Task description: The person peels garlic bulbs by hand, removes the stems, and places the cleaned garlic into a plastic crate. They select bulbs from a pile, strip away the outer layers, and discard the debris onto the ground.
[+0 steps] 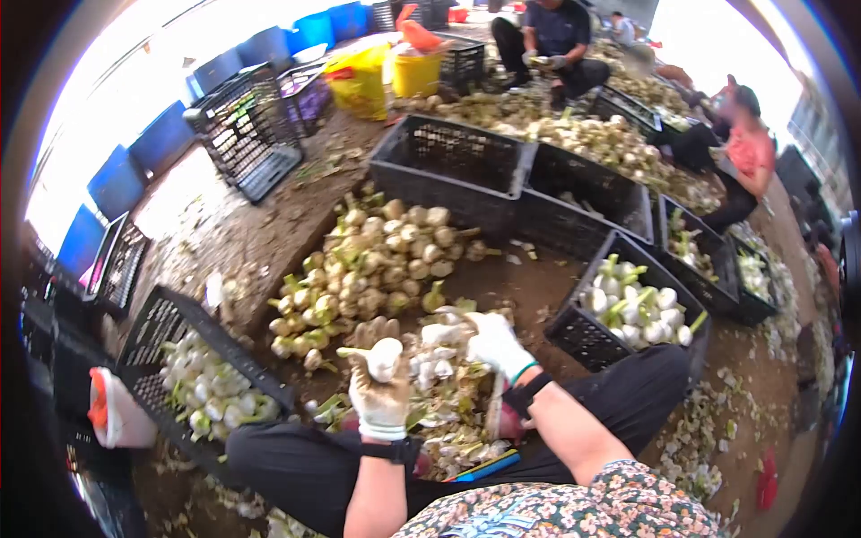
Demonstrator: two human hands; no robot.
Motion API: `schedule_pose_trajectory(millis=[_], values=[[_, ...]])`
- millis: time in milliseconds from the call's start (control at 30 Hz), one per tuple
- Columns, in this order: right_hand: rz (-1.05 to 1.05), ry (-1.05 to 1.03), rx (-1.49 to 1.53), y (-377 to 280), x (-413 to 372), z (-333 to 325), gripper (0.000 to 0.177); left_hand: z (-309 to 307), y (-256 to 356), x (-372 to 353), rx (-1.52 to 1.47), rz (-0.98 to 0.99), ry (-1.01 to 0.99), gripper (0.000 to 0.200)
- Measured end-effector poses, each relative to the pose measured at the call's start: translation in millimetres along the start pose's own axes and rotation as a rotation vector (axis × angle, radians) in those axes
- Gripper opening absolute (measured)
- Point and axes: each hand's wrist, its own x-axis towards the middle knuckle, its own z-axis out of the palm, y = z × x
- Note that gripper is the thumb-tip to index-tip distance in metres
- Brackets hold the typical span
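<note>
A peeled white garlic bulb (386, 359) with a short green stem rests in my left hand (380, 402), which wears a soiled white glove. The fingers of that hand curl behind and around the bulb. My right hand (495, 345), gloved too, is to the right over the loose peelings (439, 408), its fingers stretched out to the left. Beyond both hands lies a pile of unpeeled garlic bulbs (377, 251) on the ground. Shed skins and stem scraps cover the floor between my legs.
At left a tilted black crate (170, 309) holds white garlic; another crate (574, 327) of peeled bulbs stands by my right knee. Black crates (448, 184) line the far side. Two seated people (560, 36) (749, 148) work among garlic heaps. A white bucket (126, 417) is far left.
</note>
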Motion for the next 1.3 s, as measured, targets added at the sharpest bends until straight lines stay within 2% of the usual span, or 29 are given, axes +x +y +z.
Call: schedule_pose_trajectory(millis=[33,67,133,200,233,267,300,333,367,400,433,467,533,600,667,700,733,767,800,833,867,933,1000,1033,1133,1167,1233,1267,1300], values=[[-0.122,0.055,0.422,1.3,-5.9,15.0,0.048,-9.6,-0.9,2.0,0.038,-0.015,-0.007,0.048],[-0.192,0.018,0.8,22.9,6.7,49.3,0.042,-4.9,-8.3,0.0,0.392,0.012,-0.012,0.053],[-0.135,-0.429,1.576,34.8,-0.4,80.7,0.033,-5.6,-24.9,-0.8,0.749,-0.094,-0.06,0.056],[0.421,-0.093,2.066,13.1,8.8,90.8,0.026,3.4,-41.0,-4.7,1.005,-0.012,-0.037,0.057],[0.628,0.055,1.994,-9.0,3.9,51.5,0.024,8.9,-41.9,-7.6,0.942,-0.036,0.045,0.055],[0.137,-0.07,2.173,45.5,33.1,75.6,0.029,-1.8,-40.2,-3.2,0.936,0.021,0.139,0.054],[0.149,0.133,2.213,52.7,26.2,42.0,0.035,-8.3,-35.0,-0.5,0.861,0.048,0.234,0.052],[-0.009,0.203,2.191,45.1,13.9,-4.3,0.037,-12.6,-27.6,1.0,0.783,0.087,0.331,0.051],[-0.173,0.194,2.058,48.0,-13.2,-39.0,0.04,-13.6,-25.6,2.4,0.717,0.137,0.402,0.049],[-0.275,0.096,2.38,79.2,-1.6,-46.5,0.038,-35.7,-19.6,7.9,0.714,0.178,0.385,0.048],[-0.259,0.383,2.339,68.5,1.6,-53.8,0.035,-32.7,-18.2,7.7,0.693,0.186,0.384,0.047],[-0.194,0.396,2.238,68.2,13.7,-44.5,0.032,-26.5,-23.4,6.0,0.671,0.187,0.382,0.047],[0.509,0.116,1.33,110.7,102.9,6.2,0.04,-27.5,-29.6,9.9,0.684,0.16,0.385,0.048],[0.22,0.179,0.779,101.9,125.9,64.8,0.049,-33.6,-29.7,11.6,0.73,0.154,0.436,0.047],[0.03,0.54,0.223,95.2,174.3,114.8,0.056,-42.4,-24.8,10.9,0.734,0.142,0.519,0.048],[0.226,0.319,0.501,74.6,182.9,108.8,0.069,-42.3,-23.1,9.9,0.775,0.132,0.555,0.046],[0.31,0.219,0.531,54.1,185.9,102.1,0.053,-41.2,-23.1,12.1,0.809,0.123,0.584,0.044],[0.278,0.244,0.475,62.7,196.8,115.5,0.043,-37.7,-22.7,13.8,0.818,0.117,0.544,0.045],[0.243,0.269,0.413,64.4,201.6,119.5,0.034,-39.8,-18.2,16.7,0.811,0.059,0.491,0.058],[0.133,0.292,0.434,70.1,197.3,122.6,0.023,-40.9,-15.8,19.2,0.797,0.041,0.402,0.063],[0.128,0.254,0.613,77.5,198.0,130.0,0.019,-40.4,-15.2,24.0,0.779,0.024,0.308,0.067],[0.246,-0.103,1.077,32.3,147.5,80.1,0.016,-36.2,-16.4,26.6,0.723,0.048,0.277,0.072],[0.25,-0.253,1.277,-4.6,99.5,49.5,0.015,-42.1,-16.5,27.6,0.841,0.064,0.153,0.075],[0.185,-0.297,1.334,-25.6,74.4,36.5,0.017,-43.0,-19.3,28.0,0.938,0.076,0.113,0.076],[0.197,-0.332,1.468,-51.1,32.5,32.0,0.03,-28.9,-15.4,19.9,0.857,-0.018,0.106,0.069],[0.093,-0.255,1.221,-43.2,37.8,47.3,0.037,-34.1,-16.2,17.9,0.864,-0.015,0.092,0.069],[0.014,-0.135,1.072,-58.2,25.4,50.7,0.042,-43.4,-17.8,15.2,1.295,0.278,-0.015,0.07],[-0.002,-0.046,0.954,-54.1,26.0,63.5,0.042,-40.1,-17.9,12.8,1.295,0.284,-0.036,0.07],[0.075,-0.058,1.093,-55.6,26.4,69.6,0.032,-36.3,-17.6,10.2,1.2,0.251,-0.033,0.069]])
